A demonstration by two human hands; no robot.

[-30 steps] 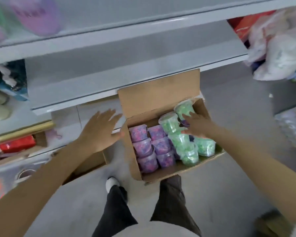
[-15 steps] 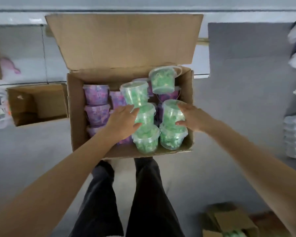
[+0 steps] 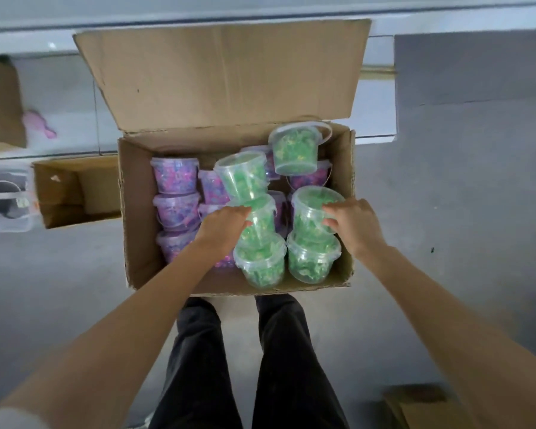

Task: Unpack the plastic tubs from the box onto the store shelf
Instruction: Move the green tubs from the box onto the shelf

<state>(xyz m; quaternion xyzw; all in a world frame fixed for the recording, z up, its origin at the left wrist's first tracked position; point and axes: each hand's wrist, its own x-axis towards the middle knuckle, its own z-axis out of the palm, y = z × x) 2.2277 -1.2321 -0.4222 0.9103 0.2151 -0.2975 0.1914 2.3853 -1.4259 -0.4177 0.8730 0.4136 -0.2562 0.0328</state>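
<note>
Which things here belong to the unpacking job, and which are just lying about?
Job: cardboard box; green tubs; purple tubs; left hand and right hand, each gripping a green tub.
Lying about: smaller open box; clear plastic container; pink item; cardboard bottom right.

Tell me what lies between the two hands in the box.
Head view: the left green tub, gripped by the left hand, and the right green tub, gripped by the right hand; purple tubs show between them.

Soft, even light is falling from above; the frame's edges are blurring and bending, shadows staying faint.
</note>
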